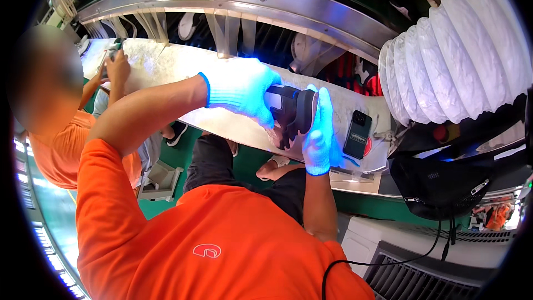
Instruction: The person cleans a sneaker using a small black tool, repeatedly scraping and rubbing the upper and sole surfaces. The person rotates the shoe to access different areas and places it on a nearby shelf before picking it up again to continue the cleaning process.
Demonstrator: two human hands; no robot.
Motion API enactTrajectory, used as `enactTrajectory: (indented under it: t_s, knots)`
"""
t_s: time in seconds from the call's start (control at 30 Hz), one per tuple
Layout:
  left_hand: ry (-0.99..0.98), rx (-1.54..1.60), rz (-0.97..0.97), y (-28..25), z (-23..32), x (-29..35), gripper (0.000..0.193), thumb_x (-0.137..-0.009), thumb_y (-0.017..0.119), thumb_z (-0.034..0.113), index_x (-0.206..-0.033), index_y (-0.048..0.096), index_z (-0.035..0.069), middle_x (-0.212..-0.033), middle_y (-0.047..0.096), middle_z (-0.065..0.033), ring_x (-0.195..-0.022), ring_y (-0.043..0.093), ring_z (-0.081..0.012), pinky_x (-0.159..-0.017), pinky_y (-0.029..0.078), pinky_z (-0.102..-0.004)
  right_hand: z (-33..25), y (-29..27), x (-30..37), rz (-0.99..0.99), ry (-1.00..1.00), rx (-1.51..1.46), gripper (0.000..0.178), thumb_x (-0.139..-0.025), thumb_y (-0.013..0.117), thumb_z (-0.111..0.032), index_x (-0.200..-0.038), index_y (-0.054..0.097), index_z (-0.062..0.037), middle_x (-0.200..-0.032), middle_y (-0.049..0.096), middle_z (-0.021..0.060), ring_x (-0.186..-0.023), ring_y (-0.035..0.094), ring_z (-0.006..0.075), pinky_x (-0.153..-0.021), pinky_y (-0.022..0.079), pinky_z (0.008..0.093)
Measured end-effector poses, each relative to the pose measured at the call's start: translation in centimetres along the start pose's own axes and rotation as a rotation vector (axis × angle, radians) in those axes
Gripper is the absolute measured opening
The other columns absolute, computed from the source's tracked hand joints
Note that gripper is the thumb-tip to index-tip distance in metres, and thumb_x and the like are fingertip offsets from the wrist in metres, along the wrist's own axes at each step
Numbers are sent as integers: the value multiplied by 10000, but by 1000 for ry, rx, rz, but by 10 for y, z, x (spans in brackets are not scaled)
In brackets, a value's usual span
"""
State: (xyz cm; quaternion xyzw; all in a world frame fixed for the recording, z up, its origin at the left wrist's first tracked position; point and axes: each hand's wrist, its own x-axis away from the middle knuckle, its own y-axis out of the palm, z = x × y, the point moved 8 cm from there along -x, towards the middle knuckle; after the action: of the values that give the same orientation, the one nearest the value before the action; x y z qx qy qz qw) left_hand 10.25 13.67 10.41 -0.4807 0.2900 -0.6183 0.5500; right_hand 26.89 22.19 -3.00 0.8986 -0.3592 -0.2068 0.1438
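A dark shoe (pixel 285 112) with a light patch on its side is held above the pale bench. My left hand (pixel 239 90), in a knitted glove with a blue cuff, reaches across from the left and is closed round one end of it. Against the shoe's other end rests my right hand (pixel 318 136), gloved alike, its fingers extended along the edge and its thumb on the near side. Strong blue light falls on both gloves. The gloves hide parts of the shoe, including the left fingertips.
Right of my right hand, a dark phone (pixel 358 133) lies on the bench (pixel 252 133). A wide white ribbed duct (pixel 452 55) and a black bag (pixel 438 186) are farther right. Beyond the bench runs a metal rail (pixel 233 4) with clear strips. At left, another person's hand (pixel 117 68) works.
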Motion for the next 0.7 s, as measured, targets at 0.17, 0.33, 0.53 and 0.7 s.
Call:
enactTrajectory:
  t_s: [0.17, 0.33, 0.53, 0.7]
  knots:
    - [81, -61, 7, 2, 11, -11, 801, -721, 959, 560, -1324, 793, 61, -1053, 824, -224, -928, 806, -399, -842, 636, -466, -13, 6, -6, -94, -174, 105, 1384, -702, 1037, -413, -1760, 248, 3, -1709, 431, 189, -1528, 509, 371, -1273, 437, 515]
    - [44, 21, 58, 11, -7, 3, 911, -744, 938, 627, -1418, 735, 49, -1092, 821, -226, -940, 814, -399, -851, 654, -476, 24, 10, 2, 115, -274, -375, 1171, -808, 934, -717, -1624, 462, -22, -1523, 623, 192, -1368, 659, 328, -1153, 564, 458]
    - [84, -128, 36, 21, 6, 11, 856, -743, 959, 578, -1389, 727, 67, -1112, 822, -168, -946, 826, -374, -863, 672, -464, 8, 12, 6, -53, -426, -13, 1283, -701, 969, -775, -1576, 490, 33, -1555, 609, 253, -1426, 624, 369, -1254, 478, 533]
    - [209, -235, 103, 24, 15, 21, 819, -756, 939, 575, -1345, 714, 53, -1075, 811, -151, -886, 812, -378, -759, 665, -475, 12, 7, 21, 23, -498, -76, 1332, -632, 1024, -730, -1571, 490, 50, -1547, 618, 249, -1443, 612, 384, -1258, 466, 536]
